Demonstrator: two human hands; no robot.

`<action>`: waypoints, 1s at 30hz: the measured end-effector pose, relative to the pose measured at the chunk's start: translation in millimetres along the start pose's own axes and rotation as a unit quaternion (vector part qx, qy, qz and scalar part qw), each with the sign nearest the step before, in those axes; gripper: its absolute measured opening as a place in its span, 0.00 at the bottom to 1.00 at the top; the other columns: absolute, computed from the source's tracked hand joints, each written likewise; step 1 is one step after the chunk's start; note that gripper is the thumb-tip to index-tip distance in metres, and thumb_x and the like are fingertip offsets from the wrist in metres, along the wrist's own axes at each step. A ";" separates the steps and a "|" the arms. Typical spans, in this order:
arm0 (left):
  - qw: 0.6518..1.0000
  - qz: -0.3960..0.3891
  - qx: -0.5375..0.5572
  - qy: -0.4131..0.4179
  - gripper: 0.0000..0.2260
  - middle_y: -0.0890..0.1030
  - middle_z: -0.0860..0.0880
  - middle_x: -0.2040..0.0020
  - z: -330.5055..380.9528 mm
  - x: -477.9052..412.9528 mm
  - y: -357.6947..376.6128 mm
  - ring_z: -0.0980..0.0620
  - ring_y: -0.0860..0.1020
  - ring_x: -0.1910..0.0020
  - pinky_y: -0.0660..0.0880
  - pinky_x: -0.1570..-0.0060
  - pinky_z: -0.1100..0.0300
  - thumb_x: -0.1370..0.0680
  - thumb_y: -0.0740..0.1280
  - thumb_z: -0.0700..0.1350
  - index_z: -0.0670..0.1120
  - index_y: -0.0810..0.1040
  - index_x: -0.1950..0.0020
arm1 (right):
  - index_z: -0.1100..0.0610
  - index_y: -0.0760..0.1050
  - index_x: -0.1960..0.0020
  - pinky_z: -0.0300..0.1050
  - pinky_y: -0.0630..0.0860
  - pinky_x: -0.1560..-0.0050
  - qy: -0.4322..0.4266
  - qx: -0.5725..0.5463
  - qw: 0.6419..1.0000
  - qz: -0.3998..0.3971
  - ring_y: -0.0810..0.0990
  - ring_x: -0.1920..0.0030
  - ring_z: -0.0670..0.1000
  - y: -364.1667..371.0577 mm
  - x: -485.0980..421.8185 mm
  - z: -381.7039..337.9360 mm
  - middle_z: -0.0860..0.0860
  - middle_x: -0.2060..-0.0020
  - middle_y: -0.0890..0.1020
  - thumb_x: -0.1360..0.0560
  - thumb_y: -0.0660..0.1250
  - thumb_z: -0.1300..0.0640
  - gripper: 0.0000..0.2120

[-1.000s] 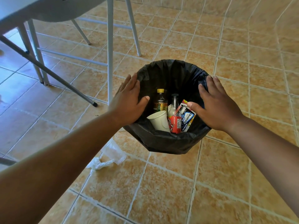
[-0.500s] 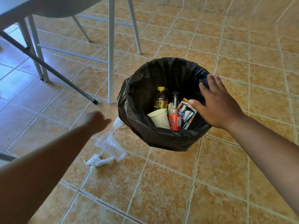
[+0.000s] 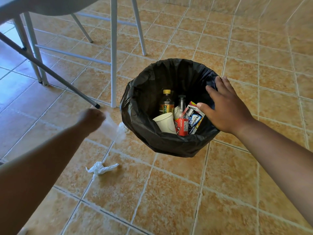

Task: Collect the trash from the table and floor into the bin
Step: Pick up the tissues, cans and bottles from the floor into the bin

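A bin lined with a black bag (image 3: 169, 146) stands on the tiled floor. Inside it are a tea bottle (image 3: 166, 103), a second bottle (image 3: 181, 106), a white paper cup (image 3: 165, 122) and a gum packet (image 3: 194, 119). My right hand (image 3: 227, 107) rests on the bin's right rim, fingers fairly straight and thumb inside. My left hand (image 3: 92, 118), blurred by motion, grips a clear plastic cup (image 3: 112, 128) just left of the bin, above the floor. A crumpled white tissue (image 3: 100, 168) lies on the floor nearer me. Another white wad (image 3: 123, 128) sits against the bin's left side.
White table legs (image 3: 113, 65) and a slanted dark-tipped brace (image 3: 50, 72) stand to the left of the bin and behind my left hand. The grey tabletop's edge (image 3: 42, 7) is at the top left. Orange tiles spread out to the right and in front.
My left hand left the bin rim, reached down left and took the clear cup off the floor. The right hand stayed on the rim. The view shifted slightly.
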State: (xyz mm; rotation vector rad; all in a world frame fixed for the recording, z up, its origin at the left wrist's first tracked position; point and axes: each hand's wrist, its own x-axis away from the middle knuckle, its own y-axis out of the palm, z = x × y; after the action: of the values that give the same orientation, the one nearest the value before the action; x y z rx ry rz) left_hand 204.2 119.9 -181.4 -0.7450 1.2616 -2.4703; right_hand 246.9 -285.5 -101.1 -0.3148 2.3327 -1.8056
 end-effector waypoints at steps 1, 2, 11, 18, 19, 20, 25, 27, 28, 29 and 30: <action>0.997 0.074 0.020 0.018 0.13 0.78 0.37 0.63 10.3 -2.3 -9.4 0.38 0.76 0.60 0.67 0.67 0.59 0.20 0.61 0.40 0.31 0.80 0.50 | 0.55 0.56 0.21 0.52 0.48 0.23 0.000 0.001 1.000 0.000 0.39 0.20 0.51 0.1 0.1 0.1 0.54 0.19 0.46 0.21 0.57 0.38 0.35; 0.987 0.149 0.047 0.042 0.14 0.80 0.34 0.59 21.2 -2.3 -19.2 0.35 0.77 0.56 0.68 0.65 0.57 0.20 0.60 0.41 0.32 0.79 0.48 | 0.55 0.56 0.21 0.52 0.48 0.23 -0.001 0.001 1.000 0.000 0.39 0.20 0.52 0.3 0.3 0.1 0.54 0.19 0.46 0.21 0.57 0.38 0.35; 0.855 0.275 0.336 0.285 0.02 0.80 0.56 0.61 119.8 26.5 -80.5 0.47 0.82 0.58 0.80 0.60 0.48 0.26 0.66 0.48 0.56 0.76 0.56 | 0.55 0.55 0.20 0.52 0.48 0.23 -0.003 0.002 1.000 0.007 0.39 0.20 0.52 2.6 -0.3 0.8 0.55 0.19 0.47 0.21 0.56 0.37 0.35; 0.913 0.086 0.068 0.394 0.06 0.80 0.57 0.60 153.3 72.6 -18.3 0.64 0.76 0.61 0.72 0.57 0.68 0.24 0.69 0.49 0.51 0.81 0.49 | 0.56 0.50 0.19 0.49 0.44 0.23 0.001 -0.029 1.000 0.006 0.38 0.21 0.50 3.3 0.0 1.3 0.53 0.19 0.47 0.20 0.50 0.36 0.36; 0.913 0.056 0.030 0.403 0.06 0.78 0.59 0.61 153.7 76.1 -10.9 0.66 0.74 0.63 0.69 0.61 0.69 0.23 0.69 0.49 0.52 0.81 0.47 | 0.56 0.50 0.19 0.49 0.44 0.23 0.001 -0.031 1.000 0.005 0.38 0.21 0.50 3.4 0.3 1.5 0.52 0.19 0.47 0.20 0.49 0.36 0.36; 0.912 0.019 0.008 0.410 0.06 0.78 0.59 0.62 154.4 79.8 -5.4 0.65 0.74 0.64 0.67 0.63 0.68 0.23 0.69 0.48 0.52 0.81 0.46 | 0.56 0.50 0.19 0.49 0.44 0.23 0.000 -0.030 1.000 0.005 0.38 0.21 0.50 3.7 0.4 1.7 0.53 0.19 0.47 0.20 0.49 0.35 0.36; 0.889 -0.047 -0.065 0.450 0.18 0.81 0.49 0.39 154.7 83.4 6.1 0.54 0.78 0.43 0.66 0.46 0.69 0.21 0.66 0.46 0.47 0.75 0.31 | 0.56 0.51 0.20 0.50 0.45 0.23 -0.006 -0.021 1.000 0.010 0.38 0.21 0.51 4.5 0.0 3.0 0.54 0.19 0.47 0.20 0.49 0.35 0.36; 0.887 -0.001 -0.047 0.459 0.19 0.79 0.47 0.37 151.8 80.3 3.5 0.52 0.77 0.42 0.66 0.43 0.67 0.21 0.67 0.46 0.46 0.75 0.31 | 0.56 0.50 0.20 0.51 0.45 0.22 -0.007 -0.021 1.000 0.008 0.38 0.21 0.51 4.4 0.1 3.5 0.54 0.19 0.47 0.20 0.49 0.35 0.37; 0.885 0.028 -0.037 0.464 0.18 0.79 0.46 0.37 149.0 77.8 1.4 0.51 0.77 0.41 0.67 0.42 0.64 0.21 0.67 0.46 0.45 0.76 0.32 | 0.56 0.50 0.19 0.51 0.45 0.22 -0.007 -0.021 1.000 0.006 0.38 0.21 0.51 4.4 0.3 3.8 0.54 0.19 0.47 0.20 0.49 0.35 0.37; 0.884 0.056 -0.033 0.462 0.18 0.78 0.46 0.36 145.5 74.4 -0.9 0.49 0.76 0.38 0.67 0.39 0.61 0.21 0.66 0.47 0.45 0.76 0.32 | 0.55 0.50 0.19 0.51 0.45 0.22 -0.007 -0.021 1.000 0.005 0.38 0.21 0.51 4.4 0.3 4.0 0.53 0.19 0.46 0.20 0.49 0.35 0.37; 0.887 0.081 -0.038 0.453 0.19 0.77 0.45 0.34 141.5 69.9 -3.2 0.47 0.74 0.35 0.67 0.36 0.57 0.21 0.65 0.49 0.45 0.75 0.32 | 0.55 0.50 0.19 0.51 0.45 0.23 -0.007 -0.021 1.000 0.004 0.38 0.21 0.51 4.3 0.2 4.0 0.53 0.19 0.46 0.20 0.49 0.35 0.37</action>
State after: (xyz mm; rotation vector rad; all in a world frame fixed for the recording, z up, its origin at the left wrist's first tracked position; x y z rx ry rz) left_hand 224.7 -5.1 -87.2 0.5981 1.5901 -2.6877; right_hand 247.5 -288.2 -106.3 -0.3225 2.3608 -1.7471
